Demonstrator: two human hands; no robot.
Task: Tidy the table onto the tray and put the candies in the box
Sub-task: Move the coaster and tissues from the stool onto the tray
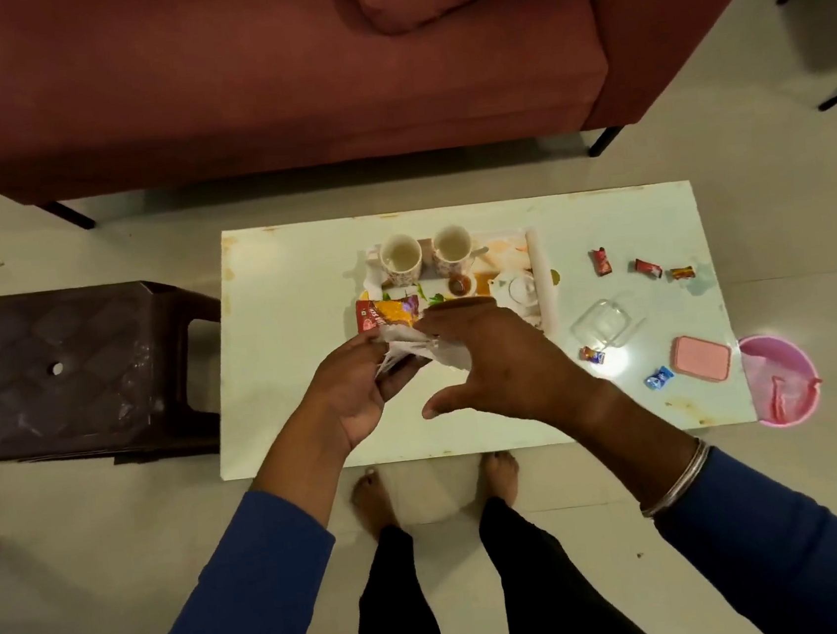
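Both forearms, in blue sleeves, reach forward over the near edge of the white table (300, 288). The left hand (357, 390) is turned palm-up, its fingers curled round a crumpled white tissue (422, 350). The right hand (493, 360) hovers palm-down just above it, thumb spread toward six o'clock and fingertips touching the same tissue, so the two hands meet on the paper; whether the right fingers pinch it cannot be told. A metal bangle (681, 480) circles the right wrist.

At twelve o'clock from the hands sits the tray (537, 263), holding two empty cups (401, 259) side by side at its far edge, a small white teapot (516, 288), a little dish with something brown (460, 285), and a red-and-orange snack packet (387, 312) at its near-left corner.

At three o'clock from the tray, wrapped candies (648, 268) lie scattered on the table, three far and two near. The clear box (605, 320) stands open and empty among them, its pink lid (702, 358) lying apart toward four o'clock. A pink bin (785, 381) stands just off the table's right end.
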